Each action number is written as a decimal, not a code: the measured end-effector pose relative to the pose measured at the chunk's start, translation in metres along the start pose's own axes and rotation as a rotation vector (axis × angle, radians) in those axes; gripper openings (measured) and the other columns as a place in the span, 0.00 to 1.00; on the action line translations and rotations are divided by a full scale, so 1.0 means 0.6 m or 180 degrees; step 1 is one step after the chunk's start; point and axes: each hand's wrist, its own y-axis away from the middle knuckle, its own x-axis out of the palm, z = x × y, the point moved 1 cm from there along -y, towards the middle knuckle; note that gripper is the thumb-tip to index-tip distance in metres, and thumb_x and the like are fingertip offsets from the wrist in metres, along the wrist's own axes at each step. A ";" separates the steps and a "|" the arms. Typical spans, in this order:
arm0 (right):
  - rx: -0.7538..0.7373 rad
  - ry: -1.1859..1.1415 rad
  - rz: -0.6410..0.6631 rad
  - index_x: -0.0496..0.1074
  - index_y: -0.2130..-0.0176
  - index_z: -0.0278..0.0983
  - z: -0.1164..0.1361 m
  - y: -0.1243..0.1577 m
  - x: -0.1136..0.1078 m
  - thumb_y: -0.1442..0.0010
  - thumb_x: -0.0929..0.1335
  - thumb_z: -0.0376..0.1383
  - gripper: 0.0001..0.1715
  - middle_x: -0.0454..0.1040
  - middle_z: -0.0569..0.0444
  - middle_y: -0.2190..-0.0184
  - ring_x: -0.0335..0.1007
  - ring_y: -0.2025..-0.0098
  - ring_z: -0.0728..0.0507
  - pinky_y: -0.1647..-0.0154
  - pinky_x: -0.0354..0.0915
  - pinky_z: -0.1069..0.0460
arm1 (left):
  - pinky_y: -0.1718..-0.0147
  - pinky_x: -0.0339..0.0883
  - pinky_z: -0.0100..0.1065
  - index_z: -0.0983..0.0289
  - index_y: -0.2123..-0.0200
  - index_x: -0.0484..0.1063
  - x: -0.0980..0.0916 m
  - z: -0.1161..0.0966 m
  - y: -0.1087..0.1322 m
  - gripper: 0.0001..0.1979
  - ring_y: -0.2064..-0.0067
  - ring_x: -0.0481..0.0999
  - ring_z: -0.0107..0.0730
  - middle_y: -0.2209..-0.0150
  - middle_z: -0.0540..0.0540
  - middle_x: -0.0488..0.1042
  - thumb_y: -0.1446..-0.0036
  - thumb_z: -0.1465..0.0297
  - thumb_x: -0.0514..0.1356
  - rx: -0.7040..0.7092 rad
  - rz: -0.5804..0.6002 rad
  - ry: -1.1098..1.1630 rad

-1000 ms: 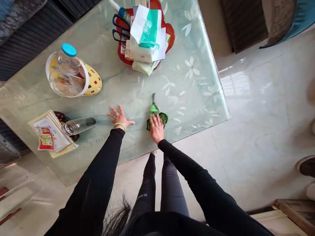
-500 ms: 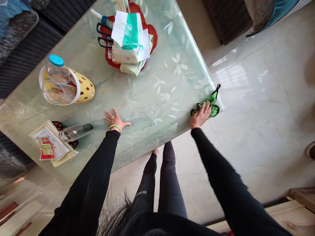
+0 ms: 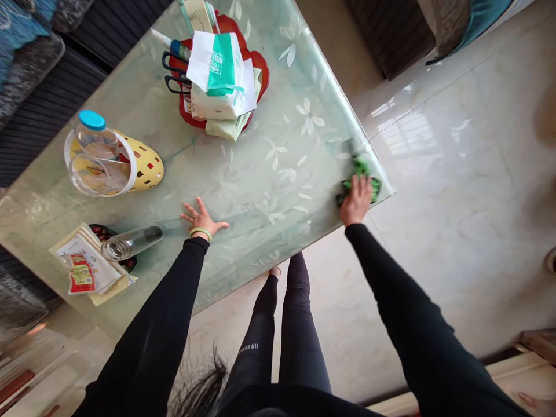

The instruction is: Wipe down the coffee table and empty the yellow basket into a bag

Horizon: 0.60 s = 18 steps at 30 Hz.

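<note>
My right hand (image 3: 357,200) presses a crumpled green cloth (image 3: 361,167) with dark edging onto the table near its right corner; the cloth is a little blurred. Spread flat on the tabletop (image 3: 243,174), my left hand (image 3: 201,220) holds nothing, its fingers apart and a pale green bangle at the wrist. Left of that hand, a clear glass bottle (image 3: 134,240) lies on its side across a dark bowl (image 3: 101,232) of reddish fruit.
Toward the back stands a red tray (image 3: 259,66) with a tissue pack (image 3: 221,75) and scissors (image 3: 170,72). A yellow-and-white basket (image 3: 147,165) holds clear containers with a blue lid (image 3: 92,120). Papers (image 3: 93,260) lie at the left. Tiled floor borders the table's right edge.
My right hand has turned slightly on the table, and the green cloth's upper end has swung left, away from the table's edge. My left hand stays spread in place. The view has shifted a little.
</note>
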 end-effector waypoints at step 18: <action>-0.0030 -0.0025 -0.0116 0.51 0.23 0.29 0.160 -0.136 0.028 0.32 0.57 0.34 0.42 0.48 0.35 0.22 0.34 0.18 0.34 0.22 0.43 0.30 | 0.35 0.58 0.74 0.60 0.21 0.24 0.001 0.000 0.013 0.83 0.23 0.27 0.85 0.22 0.76 0.16 0.62 0.50 0.80 -0.0013 0.0073 0.0035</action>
